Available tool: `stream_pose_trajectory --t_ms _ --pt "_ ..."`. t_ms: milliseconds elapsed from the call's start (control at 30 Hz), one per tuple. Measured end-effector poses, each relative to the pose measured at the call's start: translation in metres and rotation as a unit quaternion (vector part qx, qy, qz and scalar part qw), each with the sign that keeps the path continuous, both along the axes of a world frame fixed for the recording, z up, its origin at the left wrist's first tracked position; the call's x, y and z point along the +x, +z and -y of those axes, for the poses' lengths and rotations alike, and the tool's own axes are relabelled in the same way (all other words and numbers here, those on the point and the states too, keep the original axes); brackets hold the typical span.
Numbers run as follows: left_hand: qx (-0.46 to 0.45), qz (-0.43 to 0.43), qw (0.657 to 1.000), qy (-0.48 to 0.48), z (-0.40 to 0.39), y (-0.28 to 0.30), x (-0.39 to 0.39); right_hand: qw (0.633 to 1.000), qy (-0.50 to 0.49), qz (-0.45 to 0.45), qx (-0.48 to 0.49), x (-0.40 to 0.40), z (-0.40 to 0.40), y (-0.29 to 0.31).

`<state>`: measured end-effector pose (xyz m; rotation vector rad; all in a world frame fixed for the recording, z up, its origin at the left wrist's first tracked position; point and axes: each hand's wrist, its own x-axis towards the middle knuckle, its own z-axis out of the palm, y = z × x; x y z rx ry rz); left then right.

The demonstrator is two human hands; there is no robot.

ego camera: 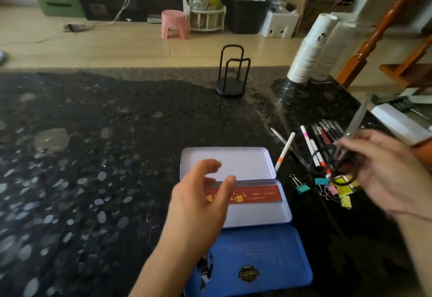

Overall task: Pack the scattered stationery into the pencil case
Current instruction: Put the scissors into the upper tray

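So far only a ruler (243,194) is packed in the open pencil case (257,215); scissors (350,142) are gripped by the right hand (383,168), left hand (201,203) relaxed, pens (325,137) and clips (327,186) left at three o'clock.

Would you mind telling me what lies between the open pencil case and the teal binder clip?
In the head view, only bare dark countertop separates the pencil case from the teal binder clip.

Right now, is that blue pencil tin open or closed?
Open. The pencil tin lies unfolded with both white trays facing up, a red ruler inside.

Blue pencil case (257,261), red ruler (257,195), black speckled counter (93,144).
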<state>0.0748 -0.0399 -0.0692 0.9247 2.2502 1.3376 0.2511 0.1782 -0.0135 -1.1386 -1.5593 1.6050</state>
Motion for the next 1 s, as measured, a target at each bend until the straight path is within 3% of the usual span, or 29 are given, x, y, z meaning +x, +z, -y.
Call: stream_pose_trajectory --t_ms 100,200,400,500,567,767,900,1000 --pt "0.065 0.137 0.986 -0.074 -0.009 0.013 0.022 0.980 0.067 -0.141 -0.123 -0.033 0.091 -0.010" --pt "0.118 0.179 0.974 -0.067 -0.009 0.018 0.020 0.975 0.069 -0.146 -0.156 -0.045 0.116 -0.031" --pt "0.006 0.066 0.992 -0.108 0.012 0.004 -0.014 0.988 0.023 -0.093 -0.124 -0.028 0.092 -0.048" --pt "-0.099 -0.101 0.983 -0.120 0.019 -0.009 -0.023 0.996 0.023 -0.018 -0.086 -0.034 0.094 -0.064" --pt "-0.128 -0.159 0.971 -0.128 0.021 -0.017 -0.028 0.998 0.028 0.015 -0.060 -0.043 0.100 -0.075" --pt "-0.125 -0.166 0.970 -0.125 0.020 -0.022 -0.031 0.999 0.025 0.034 0.009 -0.059 0.082 -0.080" --pt "-0.143 -0.191 0.961 -0.139 0.018 -0.023 -0.029 0.980 0.129 0.145 0.046 -0.061 0.081 -0.084" --pt "-0.165 -0.193 0.955 -0.151 0.016 -0.023 -0.027 0.953 0.153 0.209 0.154 -0.059 0.085 -0.090"
